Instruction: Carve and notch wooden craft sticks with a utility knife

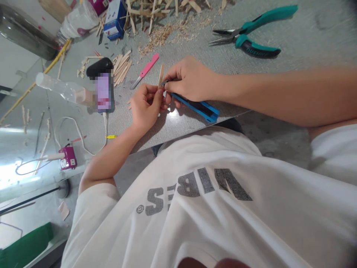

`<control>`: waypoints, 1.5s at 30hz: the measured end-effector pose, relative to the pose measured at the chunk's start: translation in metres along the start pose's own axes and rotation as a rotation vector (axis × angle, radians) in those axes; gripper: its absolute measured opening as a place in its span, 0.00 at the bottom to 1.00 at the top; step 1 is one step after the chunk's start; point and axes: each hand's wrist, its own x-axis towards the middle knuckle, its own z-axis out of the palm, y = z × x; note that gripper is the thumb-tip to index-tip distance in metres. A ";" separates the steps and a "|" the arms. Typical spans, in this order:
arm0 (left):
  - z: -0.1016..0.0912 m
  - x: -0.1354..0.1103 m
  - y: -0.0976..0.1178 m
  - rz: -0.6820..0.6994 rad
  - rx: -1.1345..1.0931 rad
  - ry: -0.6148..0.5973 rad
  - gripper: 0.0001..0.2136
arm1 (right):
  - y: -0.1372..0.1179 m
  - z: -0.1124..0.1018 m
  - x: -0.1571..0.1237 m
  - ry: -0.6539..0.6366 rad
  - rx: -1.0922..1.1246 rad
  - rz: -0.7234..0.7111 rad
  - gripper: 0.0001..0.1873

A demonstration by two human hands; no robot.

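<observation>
My left hand is closed in a pinch on a thin wooden stick that stands upright above its fingertips. My right hand is wrapped round a blue utility knife, whose handle runs down to the right over the table edge. The knife's tip rests against the stick near my left fingers. Both hands hover just above the grey tabletop.
A pink-handled small knife lies just beyond my hands. Teal pliers lie at the far right. A phone, a clear plastic bottle, a stack of flat sticks, wood shavings and a cable with plug sit to the left.
</observation>
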 end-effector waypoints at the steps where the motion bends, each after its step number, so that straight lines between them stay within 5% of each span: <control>1: 0.000 0.000 0.000 0.010 -0.004 -0.001 0.14 | 0.000 0.000 0.000 0.001 0.011 0.006 0.22; 16: -0.008 0.006 -0.019 0.144 -0.031 -0.133 0.29 | -0.013 -0.004 -0.006 -0.031 -0.005 0.105 0.25; 24: -0.020 0.008 -0.008 0.036 -0.039 -0.171 0.24 | -0.011 -0.006 -0.008 -0.049 0.027 -0.003 0.24; 34: -0.020 0.008 -0.011 0.067 -0.094 -0.174 0.26 | -0.002 -0.001 -0.003 -0.052 0.151 0.010 0.21; 45: -0.009 -0.001 0.003 -0.006 -0.075 -0.063 0.22 | -0.002 0.003 -0.004 0.001 0.050 -0.007 0.20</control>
